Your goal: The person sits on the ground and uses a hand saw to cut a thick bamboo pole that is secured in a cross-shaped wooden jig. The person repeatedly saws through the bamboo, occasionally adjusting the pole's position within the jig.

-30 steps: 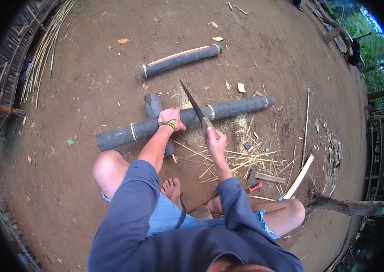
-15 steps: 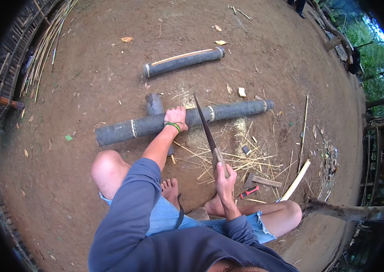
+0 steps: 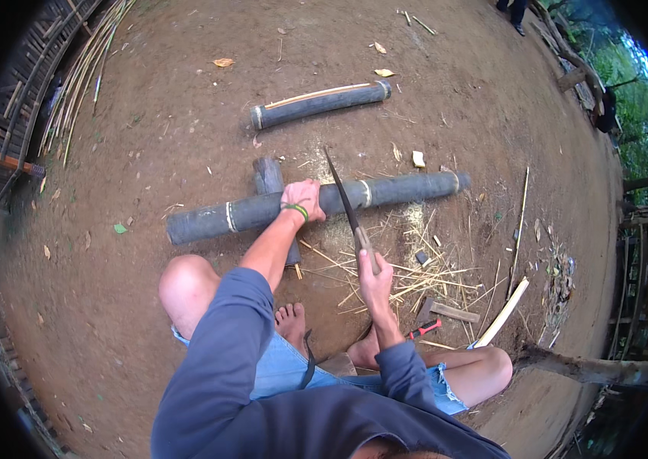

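Note:
A long dark bamboo pole (image 3: 408, 188) with pale rings at its joints lies crosswise in front of me, resting over a shorter dark piece of bamboo or log (image 3: 268, 176). My left hand (image 3: 303, 197), with a green band at the wrist, presses down on the pole, its fingers wrapped over the far side. In my right hand (image 3: 376, 278), closed round the pale handle, is a handsaw (image 3: 345, 197). Its dark blade crosses the pole just right of my left hand, the tip pointing away from me. Whether the teeth sit in a cut cannot be made out.
Beyond the pole lies another bamboo length (image 3: 322, 104) with a slit along its top. Thin split sticks (image 3: 423, 284) and sawdust litter the dirt near my right hand. A hammer-like tool (image 3: 454, 312), a red-handled knife (image 3: 426, 329) and a wooden post (image 3: 592, 362) are at the right.
My right hand has pushed the saw forward, away from me, across the pole. My left hand stays on the pole; the whole view has shifted slightly.

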A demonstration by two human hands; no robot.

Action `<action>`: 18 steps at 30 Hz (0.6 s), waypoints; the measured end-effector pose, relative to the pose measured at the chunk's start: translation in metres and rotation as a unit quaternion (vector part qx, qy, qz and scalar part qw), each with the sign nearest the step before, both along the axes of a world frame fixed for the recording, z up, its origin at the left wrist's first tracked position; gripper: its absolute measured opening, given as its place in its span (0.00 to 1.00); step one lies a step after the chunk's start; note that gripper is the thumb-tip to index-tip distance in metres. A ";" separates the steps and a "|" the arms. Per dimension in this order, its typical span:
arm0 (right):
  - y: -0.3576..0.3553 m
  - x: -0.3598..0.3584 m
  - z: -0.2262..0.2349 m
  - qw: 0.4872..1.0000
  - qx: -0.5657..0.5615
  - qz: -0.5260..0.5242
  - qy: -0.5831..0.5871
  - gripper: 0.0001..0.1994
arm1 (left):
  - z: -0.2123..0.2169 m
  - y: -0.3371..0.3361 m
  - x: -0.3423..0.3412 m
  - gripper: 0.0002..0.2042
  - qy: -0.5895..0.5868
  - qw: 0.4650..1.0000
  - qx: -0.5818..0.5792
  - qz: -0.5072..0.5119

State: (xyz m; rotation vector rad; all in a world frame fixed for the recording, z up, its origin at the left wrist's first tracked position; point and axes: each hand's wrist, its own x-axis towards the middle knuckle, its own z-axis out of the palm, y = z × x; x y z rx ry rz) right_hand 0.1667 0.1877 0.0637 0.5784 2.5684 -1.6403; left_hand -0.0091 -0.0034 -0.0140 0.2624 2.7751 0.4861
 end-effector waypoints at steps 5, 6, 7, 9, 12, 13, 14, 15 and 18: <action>0.014 0.033 -0.053 0.994 0.044 -0.073 0.065 0.17 | 0.008 0.009 0.001 0.33 -0.001 0.998 -0.011 -0.065; 0.007 0.035 -0.062 0.993 0.034 -0.070 0.091 0.17 | 0.006 0.008 0.002 0.33 -0.024 0.998 -0.013 -0.062; -0.006 0.034 -0.069 0.990 0.027 -0.069 0.121 0.17 | 0.008 0.006 0.000 0.33 -0.022 0.999 -0.002 -0.045; -0.030 0.005 -0.091 0.978 0.007 -0.073 0.194 0.17 | 0.011 0.001 -0.003 0.33 -0.017 1.000 0.018 -0.011; -0.021 -0.117 -0.069 0.992 -0.103 -0.035 0.066 0.19 | 0.005 0.012 0.003 0.30 0.016 0.999 0.038 0.006; -0.023 -0.129 -0.065 0.989 -0.046 0.024 0.140 0.19 | 0.011 0.011 -0.003 0.32 -0.027 0.999 0.024 0.000; -0.023 -0.121 -0.061 0.988 -0.067 0.002 0.139 0.19 | 0.016 0.007 -0.006 0.33 -0.052 0.999 0.007 -0.005; -0.018 -0.110 -0.056 0.986 -0.084 -0.011 0.141 0.18 | 0.019 0.004 -0.012 0.34 -0.073 0.997 -0.003 -0.001; -0.008 -0.050 -0.028 0.978 -0.073 -0.058 0.186 0.15 | 0.001 -0.011 -0.007 0.39 -0.087 0.996 -0.006 0.005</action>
